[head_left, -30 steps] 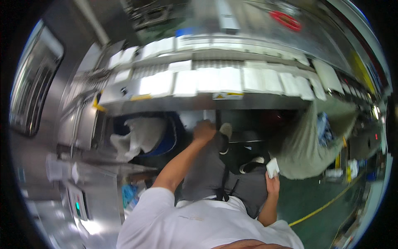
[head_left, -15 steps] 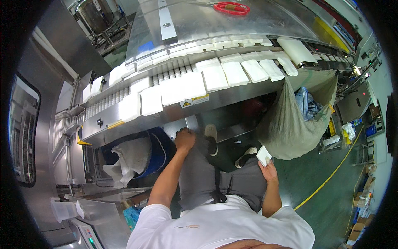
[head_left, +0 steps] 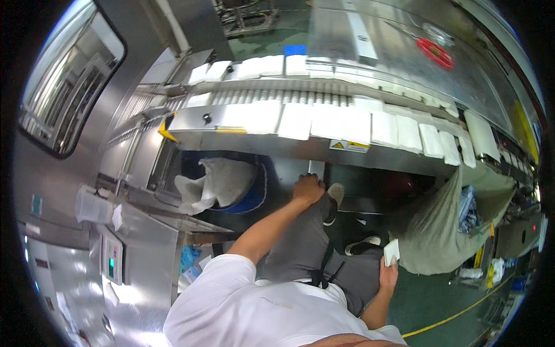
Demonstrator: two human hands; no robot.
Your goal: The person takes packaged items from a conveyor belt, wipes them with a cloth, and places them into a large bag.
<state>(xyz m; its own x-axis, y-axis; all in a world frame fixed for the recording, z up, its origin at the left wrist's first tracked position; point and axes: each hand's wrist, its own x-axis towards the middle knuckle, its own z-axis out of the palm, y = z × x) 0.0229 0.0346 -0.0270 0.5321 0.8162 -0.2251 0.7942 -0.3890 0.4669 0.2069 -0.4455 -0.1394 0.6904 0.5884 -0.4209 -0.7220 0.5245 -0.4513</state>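
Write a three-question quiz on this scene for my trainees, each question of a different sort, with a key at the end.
1. Multiple choice. What is in the right hand?
A) a red-handled tool
B) a small flat white piece
C) a clear plastic tub

2. Fill the gap. The visible contents of the pale cloth sack are mainly ____ in colour.

3. True or false? The left hand is reaching into that sack.

Key:
1. B, the small flat white piece.
2. Blue.
3. False: the left hand is by the person's grey-trousered left leg.
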